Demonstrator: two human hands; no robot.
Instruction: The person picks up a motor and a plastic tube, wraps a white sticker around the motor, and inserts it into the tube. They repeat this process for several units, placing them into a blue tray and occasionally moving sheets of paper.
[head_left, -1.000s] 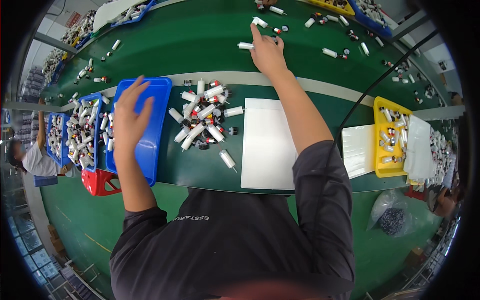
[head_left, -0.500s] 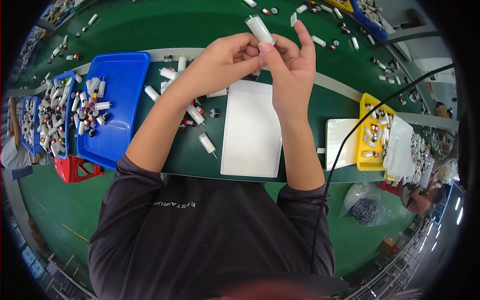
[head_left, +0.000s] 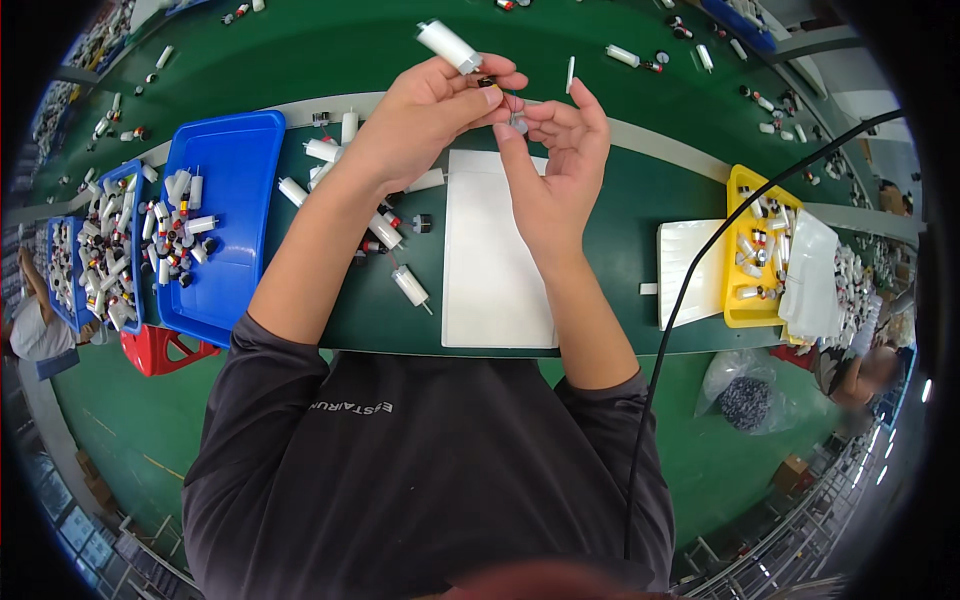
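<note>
White tube (head_left: 447, 46) pokes up out of the L hand (head_left: 415, 115), tilted away from the body, its lower end pinched btwn thumb & fingers next to a small black cap (head_left: 487, 82). Thin wire (head_left: 508, 103) runs from there to a clear disc (head_left: 518, 122), which the R hand (head_left: 555, 165) looks to have pinched in thumb + fingers, other fingers spread. White strip (head_left: 570, 75) by a R fingertip, can't tell if it's touching.

Just below the hands, btwn the forearms: white board (head_left: 500, 270), nothing set in its middle. Loose tubes (head_left: 408, 287) lie either side of the L forearm, some hidden by it.

Further L, blue tray (head_left: 228, 270) w/ a heap (head_left: 180, 225) along its far side. Well off to the R, yellow tray (head_left: 740, 320) w/ a few more. Past the hands, strays (head_left: 622, 55) on green.

Progress imo: this piece is mid-handling, loose ones prob left to do. Tray heap might be sorted already, but can't tell tbh.
</note>
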